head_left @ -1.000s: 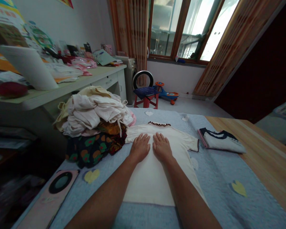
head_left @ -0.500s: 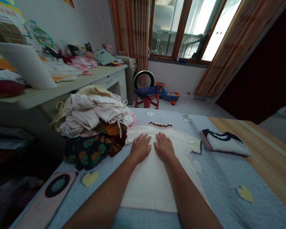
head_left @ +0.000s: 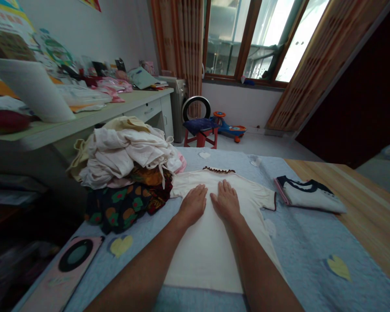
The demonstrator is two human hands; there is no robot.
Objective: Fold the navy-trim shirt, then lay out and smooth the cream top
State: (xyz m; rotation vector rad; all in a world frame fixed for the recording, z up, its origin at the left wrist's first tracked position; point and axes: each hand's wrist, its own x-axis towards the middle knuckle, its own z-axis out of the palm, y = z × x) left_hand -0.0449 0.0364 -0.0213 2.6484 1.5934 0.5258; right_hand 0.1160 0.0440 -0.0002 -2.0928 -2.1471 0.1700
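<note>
A cream short-sleeved shirt (head_left: 208,255) with dark brown trim at collar and cuff lies spread out flat, its collar pointing away from me. My left hand (head_left: 194,204) rests on its upper left part, fingers stretched out. On the upper middle, my right hand (head_left: 225,200) lies palm down with its fingers extended and the thumb apart. Neither hand grips the fabric. Beneath the shirt is a light blue cloth (head_left: 299,247) with heart shapes on it.
Left of the shirt is a heap of crumpled clothes (head_left: 123,147), touching its left sleeve. Folded clothes (head_left: 307,195) lie to the right, near the wooden surface (head_left: 370,208). A pink phone (head_left: 61,273) sits front left. Beyond stand a red stool (head_left: 200,139) and a cluttered desk (head_left: 139,106).
My left hand has turned slightly, its fingers now closer together. The right hand has shifted a little to the right and its thumb stands further out. The shirt stays flat.
</note>
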